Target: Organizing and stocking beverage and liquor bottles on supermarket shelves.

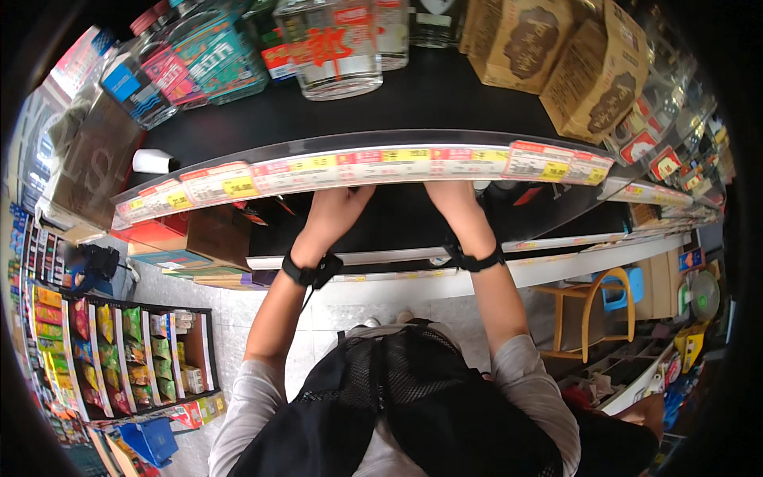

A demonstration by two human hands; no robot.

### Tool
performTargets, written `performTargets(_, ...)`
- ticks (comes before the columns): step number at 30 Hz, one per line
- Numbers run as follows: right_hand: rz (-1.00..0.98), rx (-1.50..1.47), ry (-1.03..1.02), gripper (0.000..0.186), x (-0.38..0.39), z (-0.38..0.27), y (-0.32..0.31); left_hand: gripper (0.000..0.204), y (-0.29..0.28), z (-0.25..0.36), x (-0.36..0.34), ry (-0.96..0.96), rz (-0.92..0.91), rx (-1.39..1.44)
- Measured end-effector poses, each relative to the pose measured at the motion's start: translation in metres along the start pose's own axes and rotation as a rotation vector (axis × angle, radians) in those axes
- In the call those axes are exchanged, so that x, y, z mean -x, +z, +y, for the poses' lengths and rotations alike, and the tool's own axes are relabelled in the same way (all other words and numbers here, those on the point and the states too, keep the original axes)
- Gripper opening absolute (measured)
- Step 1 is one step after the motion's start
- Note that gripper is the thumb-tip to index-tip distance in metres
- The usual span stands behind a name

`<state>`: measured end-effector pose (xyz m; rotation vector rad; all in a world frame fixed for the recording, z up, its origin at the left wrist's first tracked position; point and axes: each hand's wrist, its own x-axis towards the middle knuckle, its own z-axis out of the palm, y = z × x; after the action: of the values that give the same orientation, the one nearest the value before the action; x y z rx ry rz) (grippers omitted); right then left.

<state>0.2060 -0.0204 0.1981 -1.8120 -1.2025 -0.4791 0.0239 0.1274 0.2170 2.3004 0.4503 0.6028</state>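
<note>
Both my arms reach forward under the front edge of a black upper shelf (445,99), onto a lower black shelf (393,226). A strip of price labels (381,164) along that edge cuts off the view of the fingers. My left hand (338,211) shows only its back and part of the thumb side. To its right, my right hand (456,205) shows the wrist and back. Whatever either hand touches or holds is hidden beneath the shelf. Each wrist wears a black band, the left one (312,273) with a thin cord.
Clear glass bottles (338,60), coloured bottles (214,60) and brown paper packages (520,44) stand on the upper shelf. A small white cup (152,161) lies at its left. Behind me are a snack rack (131,358), a wooden chair (584,318) and, at lower right, another person's arm (642,412).
</note>
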Motion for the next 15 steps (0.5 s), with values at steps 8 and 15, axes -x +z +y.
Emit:
performTargets(8, -0.027, -0.436, 0.255, 0.038, 0.119, -0.057, -0.086, 0.041, 0.053, -0.091, -0.095, 0.47, 0.179, -0.053)
performTargets(15, -0.036, -0.402, 0.606, 0.024, 0.223, -0.023, -0.128, 0.046, 0.043, -0.154, -0.149, 0.229, 0.079, 0.096)
